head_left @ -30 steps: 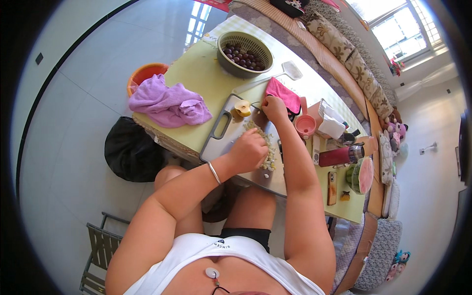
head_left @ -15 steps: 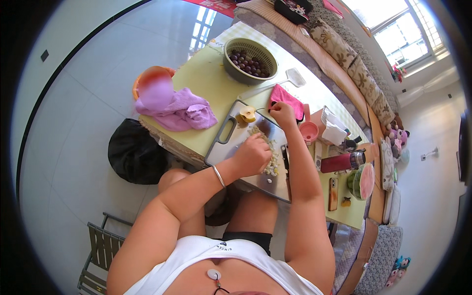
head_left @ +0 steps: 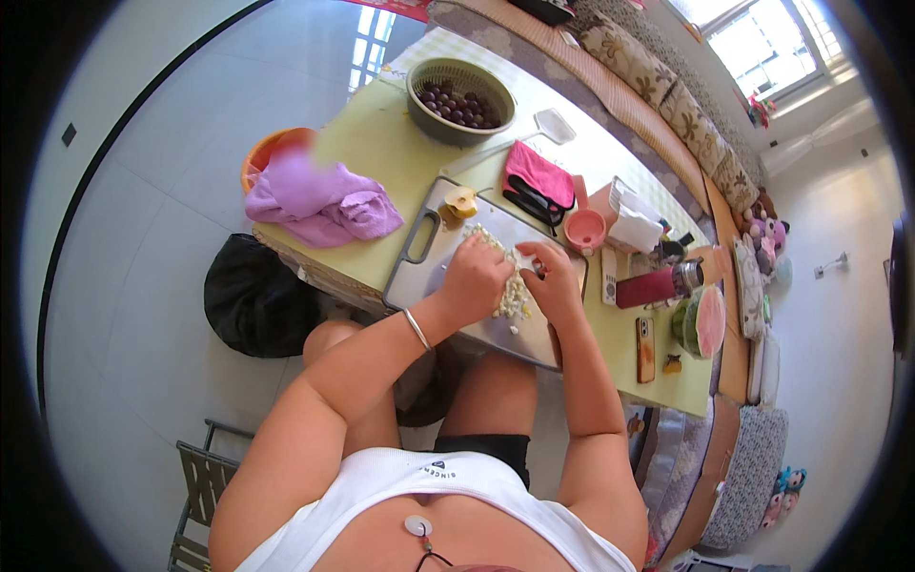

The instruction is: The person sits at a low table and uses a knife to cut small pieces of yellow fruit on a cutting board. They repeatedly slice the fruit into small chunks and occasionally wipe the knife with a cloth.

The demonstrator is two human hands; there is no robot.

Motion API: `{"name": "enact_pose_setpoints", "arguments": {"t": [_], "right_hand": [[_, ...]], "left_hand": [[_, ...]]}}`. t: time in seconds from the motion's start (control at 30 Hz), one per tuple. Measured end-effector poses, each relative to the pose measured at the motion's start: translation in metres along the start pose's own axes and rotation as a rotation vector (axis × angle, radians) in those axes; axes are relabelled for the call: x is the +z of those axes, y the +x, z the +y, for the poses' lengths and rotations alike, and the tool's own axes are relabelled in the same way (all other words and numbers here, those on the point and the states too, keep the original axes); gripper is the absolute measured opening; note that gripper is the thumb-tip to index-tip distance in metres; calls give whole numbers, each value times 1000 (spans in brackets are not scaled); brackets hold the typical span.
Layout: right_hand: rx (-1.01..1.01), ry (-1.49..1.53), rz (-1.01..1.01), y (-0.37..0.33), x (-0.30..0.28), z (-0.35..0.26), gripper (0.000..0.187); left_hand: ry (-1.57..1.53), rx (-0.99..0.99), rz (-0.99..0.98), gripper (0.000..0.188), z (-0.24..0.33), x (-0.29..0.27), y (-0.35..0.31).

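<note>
A cutting board (head_left: 416, 274) with a handle slot lies on the table in front of me. Small pale chopped pieces (head_left: 515, 303) form a strip across its middle. My left hand (head_left: 477, 275) rests on the left side of this strip, fingers curled down; what they hold, if anything, is hidden. Over the right side of the strip is my right hand (head_left: 553, 278), its thumb and fingers bent but apart, with no held thing showing. Near the board's far edge sits a cut yellow-skinned fruit (head_left: 461, 201) with pale flesh, apart from both hands.
Beyond the board are a basket (head_left: 419, 107) of dark round fruit, a white fly swatter (head_left: 553, 126) and a pink-and-black pouch (head_left: 538, 176). To the right stand a pink cup (head_left: 584, 230), a tissue box (head_left: 603, 202), a dark red bottle (head_left: 648, 287), a phone (head_left: 645, 349) and cut watermelon (head_left: 706, 321). A purple towel (head_left: 329, 210) lies left.
My right hand has come back from beside the pink pouch to the chopped pieces, near my left hand. The left hand stays at the strip. The whole view has shifted slightly.
</note>
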State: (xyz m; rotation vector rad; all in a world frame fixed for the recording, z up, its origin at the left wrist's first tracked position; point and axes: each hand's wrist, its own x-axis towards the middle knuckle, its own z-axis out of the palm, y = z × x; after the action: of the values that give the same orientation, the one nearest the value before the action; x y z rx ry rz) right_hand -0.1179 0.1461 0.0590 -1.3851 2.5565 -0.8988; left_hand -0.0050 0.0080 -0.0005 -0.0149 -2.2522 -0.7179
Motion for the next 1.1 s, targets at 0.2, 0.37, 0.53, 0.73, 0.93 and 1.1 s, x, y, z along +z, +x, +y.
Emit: {"name": "enact_pose_setpoints", "arguments": {"t": [0.2, 0.37, 0.53, 0.73, 0.93, 1.1], "right_hand": [[197, 905, 30, -22, -7, -15, 41], [215, 545, 404, -50, -8, 6, 30], [367, 59, 313, -92, -18, 22, 35], [522, -258, 136, -131, -21, 24, 47], [410, -205, 236, -129, -19, 35, 41], [550, 467, 236, -106, -25, 9, 35]], "left_hand": [[11, 63, 8, 32, 8, -11, 4], [38, -75, 121, 17, -9, -16, 11], [0, -146, 205, 12, -34, -29, 14], [9, -256, 297, 14, -45, -35, 16], [33, -314, 204, 17, -50, -34, 10], [51, -430, 310, 14, -77, -39, 10]]}}
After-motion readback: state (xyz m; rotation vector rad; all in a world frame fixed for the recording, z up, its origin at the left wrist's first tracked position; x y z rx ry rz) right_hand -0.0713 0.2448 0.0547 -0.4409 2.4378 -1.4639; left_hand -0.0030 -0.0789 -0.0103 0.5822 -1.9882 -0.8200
